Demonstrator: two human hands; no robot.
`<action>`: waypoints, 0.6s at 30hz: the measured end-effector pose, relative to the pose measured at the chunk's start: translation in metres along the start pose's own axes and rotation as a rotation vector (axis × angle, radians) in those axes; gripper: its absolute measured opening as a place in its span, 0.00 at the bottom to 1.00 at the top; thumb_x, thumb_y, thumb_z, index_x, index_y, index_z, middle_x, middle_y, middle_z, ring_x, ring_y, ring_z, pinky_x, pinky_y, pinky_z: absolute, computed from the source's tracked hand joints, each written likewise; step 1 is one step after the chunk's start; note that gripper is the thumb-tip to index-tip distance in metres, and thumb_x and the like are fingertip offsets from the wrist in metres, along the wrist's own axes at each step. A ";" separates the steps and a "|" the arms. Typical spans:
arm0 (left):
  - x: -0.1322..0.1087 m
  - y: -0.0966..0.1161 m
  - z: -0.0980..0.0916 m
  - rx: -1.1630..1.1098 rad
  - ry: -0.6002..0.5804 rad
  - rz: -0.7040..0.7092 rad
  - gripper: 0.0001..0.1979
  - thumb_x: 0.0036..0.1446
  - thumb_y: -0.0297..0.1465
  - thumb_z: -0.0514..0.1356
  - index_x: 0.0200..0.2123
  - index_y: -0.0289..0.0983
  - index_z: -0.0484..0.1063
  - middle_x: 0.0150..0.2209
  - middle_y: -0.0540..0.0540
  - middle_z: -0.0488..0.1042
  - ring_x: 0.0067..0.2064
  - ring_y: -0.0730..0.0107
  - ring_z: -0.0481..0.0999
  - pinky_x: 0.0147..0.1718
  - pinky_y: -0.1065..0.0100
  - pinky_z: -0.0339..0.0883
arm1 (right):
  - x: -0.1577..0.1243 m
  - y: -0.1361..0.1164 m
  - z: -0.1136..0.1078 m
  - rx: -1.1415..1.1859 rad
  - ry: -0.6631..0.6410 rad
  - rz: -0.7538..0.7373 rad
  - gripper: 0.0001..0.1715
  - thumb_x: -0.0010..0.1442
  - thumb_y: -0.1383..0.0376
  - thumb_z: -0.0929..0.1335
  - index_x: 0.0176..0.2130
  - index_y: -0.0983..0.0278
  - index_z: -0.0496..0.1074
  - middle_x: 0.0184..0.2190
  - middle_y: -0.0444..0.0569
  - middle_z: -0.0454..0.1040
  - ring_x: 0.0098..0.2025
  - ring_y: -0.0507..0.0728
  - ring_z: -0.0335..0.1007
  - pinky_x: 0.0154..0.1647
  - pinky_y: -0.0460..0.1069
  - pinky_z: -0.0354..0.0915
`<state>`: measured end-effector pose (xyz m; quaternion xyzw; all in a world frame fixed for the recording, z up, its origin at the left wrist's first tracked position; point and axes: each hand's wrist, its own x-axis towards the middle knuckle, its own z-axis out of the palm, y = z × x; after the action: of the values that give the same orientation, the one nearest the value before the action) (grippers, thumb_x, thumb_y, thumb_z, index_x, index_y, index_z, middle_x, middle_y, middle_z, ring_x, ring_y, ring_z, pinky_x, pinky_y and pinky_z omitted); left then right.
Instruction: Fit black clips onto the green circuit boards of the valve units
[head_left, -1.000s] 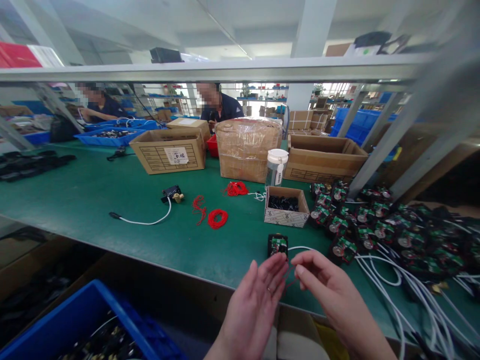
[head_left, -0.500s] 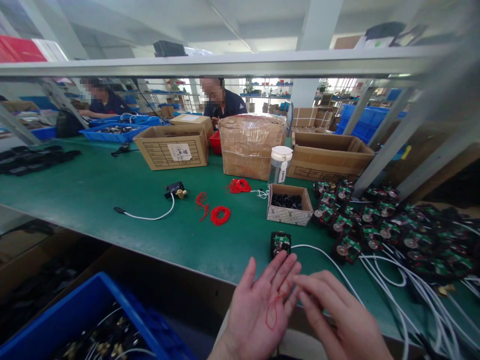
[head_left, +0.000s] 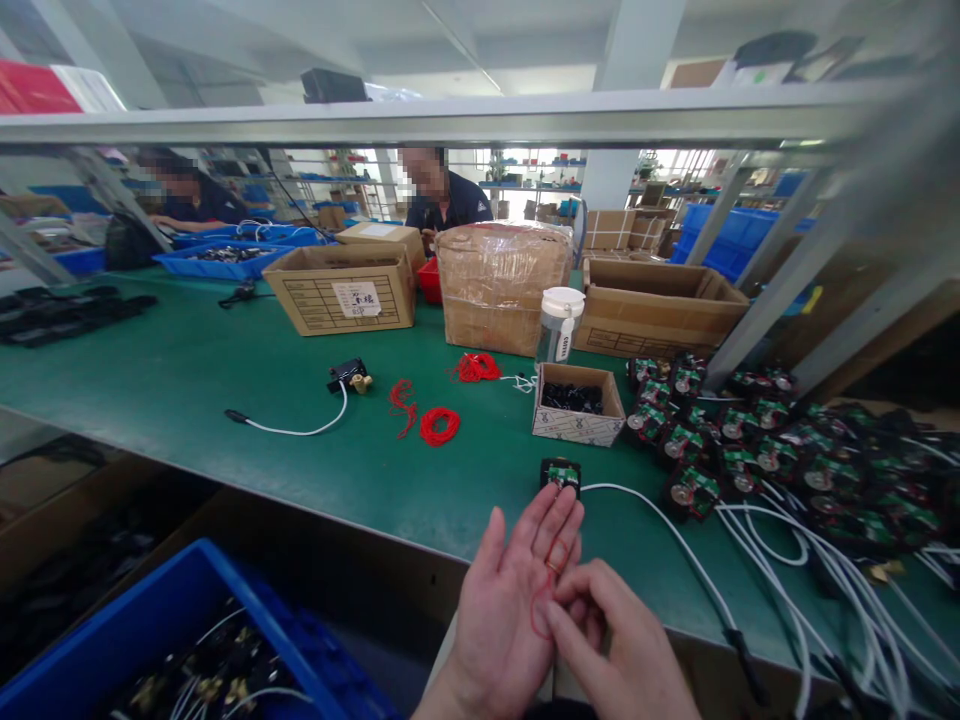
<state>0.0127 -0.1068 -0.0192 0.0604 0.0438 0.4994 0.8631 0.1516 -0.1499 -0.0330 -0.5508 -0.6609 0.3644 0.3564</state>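
My left hand (head_left: 506, 615) is palm up with its fingers stretched out, at the front edge of the green table. Across its palm and fingers lies a thin red wire (head_left: 537, 603), bent in loops. Over that palm, my right hand (head_left: 611, 635) pinches the wire between thumb and fingertips. Just beyond my left fingertips sits a black housing with a green circuit board (head_left: 560, 472), a white cable (head_left: 645, 505) running from its right side. Farther back are a coil of red wire (head_left: 439, 426), a loose red bundle (head_left: 403, 408) and another red bundle (head_left: 477, 367).
A small carton of black parts (head_left: 577, 428) stands behind my hands, near a lidded cup (head_left: 559, 325). Several circuit-board housings (head_left: 742, 468) crowd the right. A blue bin (head_left: 247, 600) is at lower left. Cardboard boxes (head_left: 502, 290) line the back; two people sit beyond.
My right hand has moved left and down over my left palm, its fingertips closing on the red wire. The left hand has shifted slightly, still palm up.
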 end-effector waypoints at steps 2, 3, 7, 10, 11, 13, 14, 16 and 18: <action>-0.001 0.000 0.001 -0.001 0.026 0.002 0.32 0.74 0.47 0.40 0.64 0.35 0.71 0.71 0.42 0.63 0.74 0.60 0.55 0.74 0.58 0.45 | 0.002 -0.001 -0.002 0.049 0.032 0.033 0.13 0.70 0.58 0.65 0.34 0.60 0.73 0.30 0.44 0.71 0.30 0.54 0.67 0.30 0.45 0.62; -0.001 0.001 0.001 -0.002 0.043 0.002 0.32 0.74 0.47 0.41 0.63 0.35 0.72 0.71 0.42 0.64 0.74 0.59 0.55 0.74 0.57 0.45 | 0.004 -0.003 -0.005 0.078 0.042 0.040 0.14 0.70 0.58 0.65 0.34 0.60 0.73 0.31 0.44 0.71 0.31 0.55 0.67 0.31 0.45 0.63; -0.003 0.001 0.001 -0.002 0.100 -0.018 0.31 0.74 0.47 0.43 0.62 0.34 0.73 0.70 0.41 0.65 0.74 0.57 0.57 0.72 0.57 0.50 | 0.012 -0.010 -0.018 0.206 0.100 0.040 0.16 0.68 0.54 0.67 0.33 0.61 0.72 0.33 0.46 0.72 0.36 0.57 0.70 0.38 0.46 0.67; -0.003 0.002 0.000 0.006 0.127 -0.015 0.30 0.74 0.47 0.44 0.61 0.34 0.74 0.69 0.41 0.67 0.73 0.57 0.60 0.71 0.58 0.52 | 0.018 -0.012 -0.022 0.345 0.131 0.104 0.21 0.66 0.48 0.69 0.32 0.61 0.71 0.33 0.48 0.73 0.36 0.58 0.72 0.38 0.48 0.70; -0.003 0.002 0.000 0.008 0.134 -0.008 0.30 0.73 0.47 0.45 0.60 0.35 0.75 0.68 0.41 0.68 0.73 0.57 0.60 0.71 0.57 0.53 | 0.019 -0.011 -0.022 0.381 0.142 0.141 0.23 0.64 0.45 0.70 0.32 0.61 0.71 0.32 0.48 0.73 0.35 0.58 0.72 0.36 0.48 0.70; -0.003 0.003 -0.001 0.010 0.143 0.010 0.29 0.73 0.46 0.45 0.59 0.37 0.76 0.67 0.42 0.71 0.72 0.58 0.61 0.71 0.56 0.53 | 0.020 -0.008 -0.021 0.422 0.175 0.220 0.29 0.60 0.40 0.73 0.32 0.62 0.71 0.29 0.48 0.72 0.32 0.58 0.72 0.32 0.47 0.71; -0.003 0.004 -0.001 0.010 0.148 0.018 0.28 0.73 0.46 0.46 0.58 0.37 0.77 0.66 0.42 0.71 0.72 0.58 0.62 0.71 0.55 0.53 | 0.021 -0.005 -0.021 0.435 0.189 0.255 0.31 0.57 0.37 0.74 0.32 0.62 0.71 0.27 0.47 0.72 0.30 0.58 0.72 0.30 0.47 0.71; -0.004 0.004 -0.002 0.014 0.162 0.028 0.26 0.73 0.45 0.47 0.57 0.38 0.78 0.65 0.43 0.72 0.71 0.59 0.63 0.71 0.56 0.54 | 0.021 0.001 -0.019 0.461 0.202 0.311 0.35 0.52 0.34 0.75 0.32 0.62 0.71 0.26 0.47 0.72 0.28 0.58 0.72 0.26 0.47 0.69; -0.004 0.005 -0.004 0.019 0.182 0.030 0.25 0.73 0.45 0.48 0.55 0.38 0.79 0.66 0.44 0.72 0.71 0.59 0.63 0.71 0.56 0.54 | 0.022 0.005 -0.019 0.489 0.205 0.341 0.37 0.50 0.33 0.76 0.32 0.62 0.70 0.25 0.47 0.71 0.27 0.58 0.72 0.23 0.46 0.68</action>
<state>0.0060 -0.1082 -0.0223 0.0235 0.1260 0.5153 0.8474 0.1670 -0.1255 -0.0269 -0.5857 -0.4122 0.5096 0.4768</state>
